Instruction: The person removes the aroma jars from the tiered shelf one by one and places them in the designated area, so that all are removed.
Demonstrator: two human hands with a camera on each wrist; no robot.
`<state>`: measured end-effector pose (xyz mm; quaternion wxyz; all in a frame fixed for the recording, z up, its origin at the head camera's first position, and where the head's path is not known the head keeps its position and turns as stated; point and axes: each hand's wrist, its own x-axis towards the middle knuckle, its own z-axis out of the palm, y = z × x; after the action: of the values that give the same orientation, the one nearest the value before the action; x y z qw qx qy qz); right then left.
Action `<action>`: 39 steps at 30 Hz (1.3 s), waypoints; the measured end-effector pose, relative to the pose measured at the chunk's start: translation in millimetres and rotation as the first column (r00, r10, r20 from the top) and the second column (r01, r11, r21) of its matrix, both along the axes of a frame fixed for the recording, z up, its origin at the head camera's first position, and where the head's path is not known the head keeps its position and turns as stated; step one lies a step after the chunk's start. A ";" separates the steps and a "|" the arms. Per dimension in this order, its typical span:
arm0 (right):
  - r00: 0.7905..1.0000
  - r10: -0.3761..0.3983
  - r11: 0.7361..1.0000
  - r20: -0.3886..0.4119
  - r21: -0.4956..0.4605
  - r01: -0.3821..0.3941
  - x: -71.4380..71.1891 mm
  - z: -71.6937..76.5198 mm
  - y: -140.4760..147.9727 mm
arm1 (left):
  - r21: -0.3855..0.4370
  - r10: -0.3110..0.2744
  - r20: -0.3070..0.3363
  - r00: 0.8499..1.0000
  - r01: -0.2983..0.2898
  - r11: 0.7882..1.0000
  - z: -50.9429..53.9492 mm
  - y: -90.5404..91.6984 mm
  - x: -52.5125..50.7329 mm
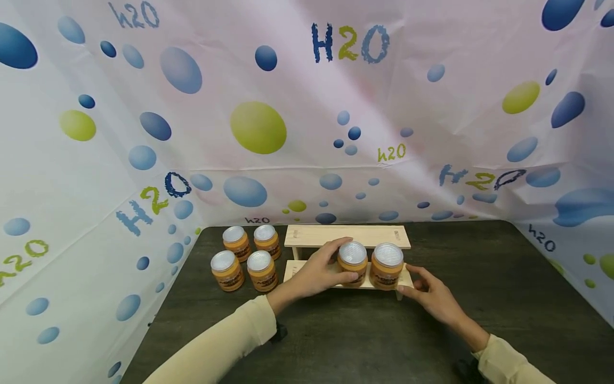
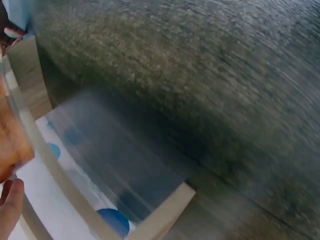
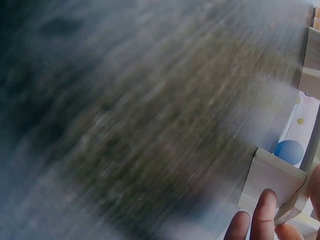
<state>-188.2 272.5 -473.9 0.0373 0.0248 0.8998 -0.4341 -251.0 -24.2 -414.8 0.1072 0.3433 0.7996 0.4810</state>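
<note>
A two-step wooden shelf (image 1: 347,236) stands near the back of the dark table. Two orange jars with pale silvery lids sit side by side on its lower step. My left hand (image 1: 316,273) grips the left one of these jars (image 1: 353,261), thumb at the front and fingers round the far side. Beside it, the other jar (image 1: 386,266) stands close to the step's right end. My right hand (image 1: 434,300) holds that end of the shelf between thumb and fingers. In the right wrist view, fingertips (image 3: 265,210) lie by the wooden end support (image 3: 272,177).
Several more orange jars (image 1: 229,272) stand in a group on the table (image 1: 336,341), left of the shelf. A white sheet (image 1: 307,122) printed with blue and green dots rises behind and at both sides.
</note>
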 end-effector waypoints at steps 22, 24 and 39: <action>1.000 -0.007 1.000 -0.011 -0.004 0.007 0.8 -2.7 -1.5 | 0.016 0.080 -0.026 0.996 -0.079 0.997 -20.6 14.6 -0.6; 1.000 -0.003 1.000 -0.014 -0.009 0.003 1.3 -2.1 -1.7 | 0.012 0.089 -0.038 0.995 -0.089 0.996 -20.8 15.1 -0.2; 1.000 -0.003 1.000 -0.020 -0.003 0.003 -0.6 -3.2 -0.8 | -0.001 0.051 -0.054 0.997 -0.051 0.999 -20.1 16.5 -0.5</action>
<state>-188.8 271.7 -477.1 0.0278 0.0221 0.8993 -0.4358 -251.5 -7.7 -434.9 0.0738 0.3356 0.8111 0.4734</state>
